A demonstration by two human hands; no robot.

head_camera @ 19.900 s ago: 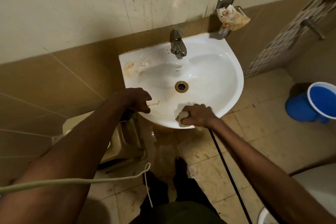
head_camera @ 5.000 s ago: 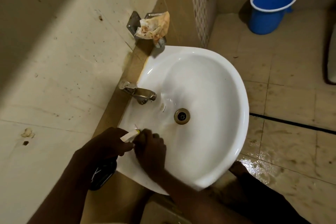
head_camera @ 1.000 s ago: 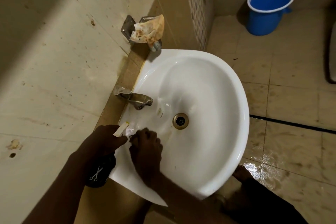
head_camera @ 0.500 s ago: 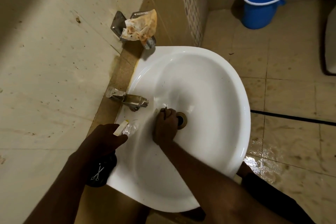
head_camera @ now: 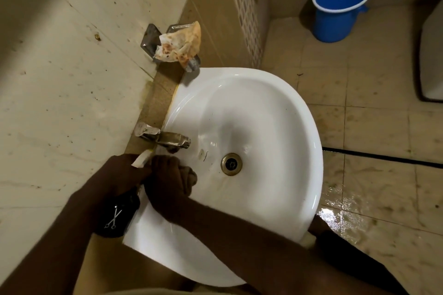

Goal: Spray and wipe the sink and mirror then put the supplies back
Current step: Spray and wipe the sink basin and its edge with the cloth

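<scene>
The white sink point(head_camera: 275, 108) fills the middle of the view, its drain point(head_camera: 231, 164) near the centre and a metal tap point(head_camera: 167, 139) at its wall side. My left hand point(head_camera: 119, 175) grips a black spray bottle point(head_camera: 115, 217) with a white nozzle point(head_camera: 142, 158) at the sink's near-left rim. My right hand point(head_camera: 167, 179) holds a dark wiping cloth point(head_camera: 190, 178) bunched against the basin just below the tap. No mirror is in view.
A wall-mounted soap holder point(head_camera: 153, 38) carries a crumpled stained wrapper point(head_camera: 179, 45) above the sink. A blue bucket point(head_camera: 340, 5) of water stands on the tiled floor at the far right. The floor point(head_camera: 359, 218) beside the sink is wet.
My right hand has pulled back from the drain to the basin's left side below the tap, close to my left hand. The spray bottle has stayed at the rim.
</scene>
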